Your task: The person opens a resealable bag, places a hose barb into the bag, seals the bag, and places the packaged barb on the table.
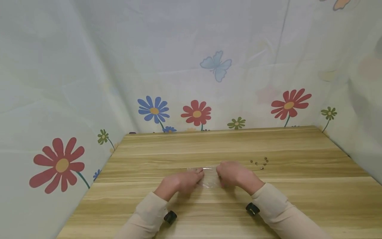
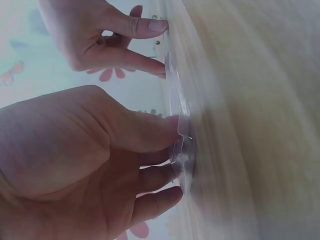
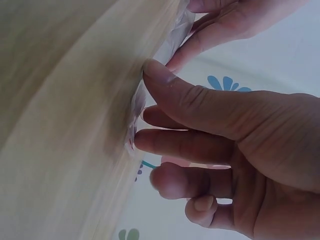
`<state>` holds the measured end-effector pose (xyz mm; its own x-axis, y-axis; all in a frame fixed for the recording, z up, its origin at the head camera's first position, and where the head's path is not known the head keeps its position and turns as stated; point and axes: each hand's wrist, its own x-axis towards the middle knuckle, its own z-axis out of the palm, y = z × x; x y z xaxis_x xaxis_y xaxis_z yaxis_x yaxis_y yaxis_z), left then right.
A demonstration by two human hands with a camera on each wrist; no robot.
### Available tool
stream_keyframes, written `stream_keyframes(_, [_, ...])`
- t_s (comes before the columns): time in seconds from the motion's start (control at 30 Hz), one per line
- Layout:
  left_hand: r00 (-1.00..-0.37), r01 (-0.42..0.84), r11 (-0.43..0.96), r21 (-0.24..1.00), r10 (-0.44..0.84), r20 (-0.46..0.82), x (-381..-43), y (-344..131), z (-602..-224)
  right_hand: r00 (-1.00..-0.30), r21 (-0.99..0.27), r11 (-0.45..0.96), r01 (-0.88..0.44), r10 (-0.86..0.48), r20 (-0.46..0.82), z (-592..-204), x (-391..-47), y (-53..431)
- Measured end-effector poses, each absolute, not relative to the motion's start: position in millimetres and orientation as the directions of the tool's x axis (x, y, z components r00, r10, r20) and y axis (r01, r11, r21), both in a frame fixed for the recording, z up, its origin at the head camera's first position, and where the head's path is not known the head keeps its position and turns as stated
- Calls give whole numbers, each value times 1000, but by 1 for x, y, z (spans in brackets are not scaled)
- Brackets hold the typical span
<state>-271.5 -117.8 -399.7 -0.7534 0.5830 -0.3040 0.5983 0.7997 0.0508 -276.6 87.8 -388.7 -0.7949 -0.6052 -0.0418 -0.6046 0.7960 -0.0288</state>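
Note:
A clear plastic bag or sheet [image 1: 210,179] lies nearly flat on the wooden table between the two hands. At its left side my left hand [image 1: 187,182] pinches the film; the left wrist view shows crinkled plastic [image 2: 185,165] between thumb and fingers. My right hand [image 1: 234,174] touches the opposite side. Seen from the right wrist, the right thumb [image 3: 161,72] and forefingers stand apart along the plastic's edge, while the other fingers bend loosely. Whether anything lies inside the plastic cannot be made out.
Several small shiny metallic beads [image 1: 262,168] lie scattered beyond the right hand. The wood-grain table [image 1: 143,156] reaches back to a flower-printed curtain [image 1: 176,76], which also hangs along both sides. A dark device [image 1: 170,217] sits at each wrist.

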Motion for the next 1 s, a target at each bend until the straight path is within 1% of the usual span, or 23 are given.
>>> stream_keyframes(0.13, [-760, 588, 808, 36, 568, -317, -271, -118, -400, -799, -2, 800, -600, -600, -34, -390, -277, 87])
stream_keyframes(0.23, [-759, 584, 810, 51, 567, -319, -272, -118, -399, -801, -10, 802, -597, -597, -42, -389, -277, 87])
stream_keyframes(0.3, [-766, 572, 816, 76, 565, -306, -273, -118, -399, -804, -42, 806, -590, -592, -61, -386, -277, 88])
stream_keyframes(0.43, [-791, 566, 818, 104, 575, -209, -275, -118, -396, -808, -114, 809, -577, -586, -66, -377, -277, 92])
stream_keyframes(0.57, [-816, 564, 813, 143, 576, -57, -278, -115, -393, -813, -158, 802, -576, -582, 7, -370, -278, 99])
stream_keyframes(0.67, [-857, 501, 820, 276, 516, 21, -280, -110, -392, -838, -230, 811, -538, -543, 43, -368, -281, 103])
stream_keyframes(0.77, [-891, 419, 785, 457, 452, 41, -282, -106, -393, -870, -329, 815, -477, -491, 47, -369, -286, 105])
stream_keyframes(0.9, [-908, 303, 679, 669, 419, -14, -286, -103, -395, -906, -442, 811, -383, -422, 11, -372, -294, 107])
stream_keyframes(1.0, [-914, 223, 622, 751, 401, -61, -288, -103, -398, -924, -506, 802, -318, -382, -26, -377, -300, 109])
